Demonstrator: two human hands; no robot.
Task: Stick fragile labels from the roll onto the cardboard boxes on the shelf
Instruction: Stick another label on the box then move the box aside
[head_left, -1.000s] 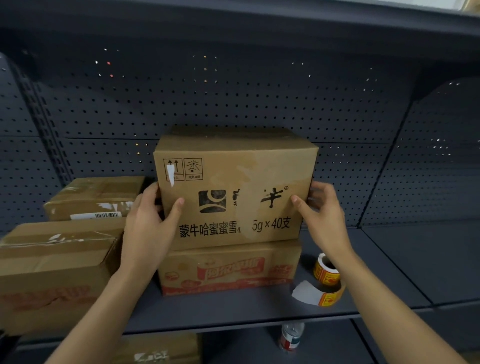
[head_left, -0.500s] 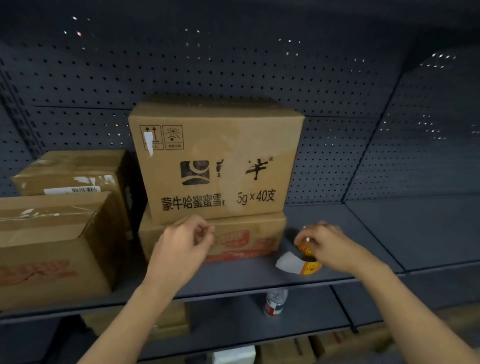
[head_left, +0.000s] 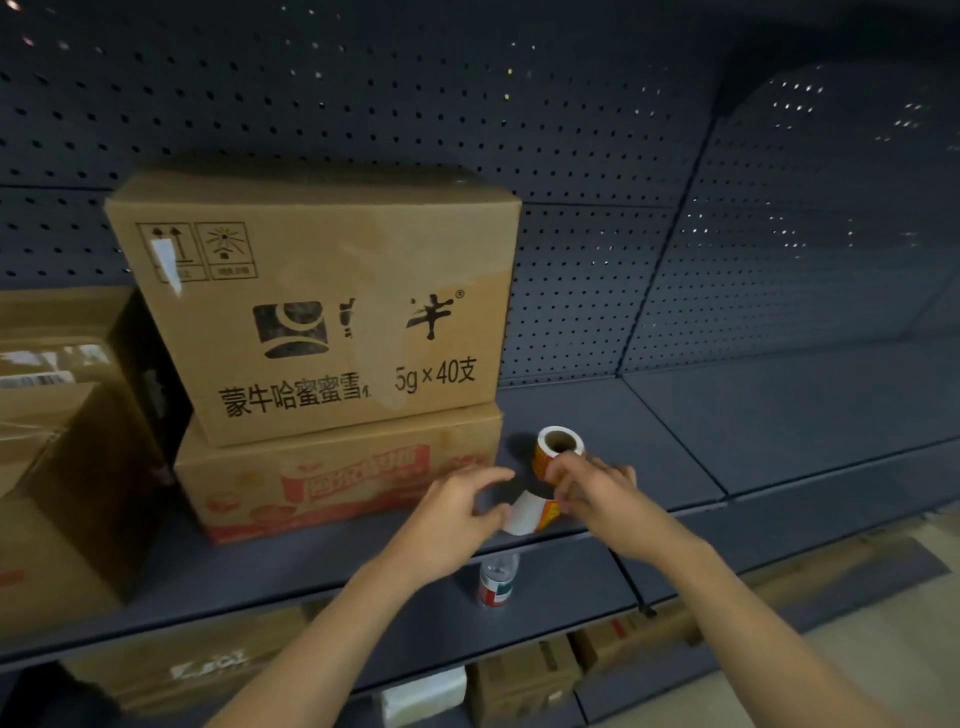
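The right hand (head_left: 597, 493) pinches the roll (head_left: 558, 447) on the shelf (head_left: 649, 457), right of the boxes (head_left: 322, 312). The left hand (head_left: 452, 514), fingers loosely curled, seems to touch the loose strip (head_left: 527, 512).

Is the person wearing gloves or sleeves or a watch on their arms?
No. Both the left hand and the right hand are bare, with no gloves or rings showing. The forearms are uncovered too: no sleeves, watch or bracelet in view.

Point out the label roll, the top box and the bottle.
label roll (head_left: 559, 446): head view, on its white top rim.
top box (head_left: 322, 322): head view, on its printed front face.
bottle (head_left: 496, 581): head view, on its labelled body, lower shelf.
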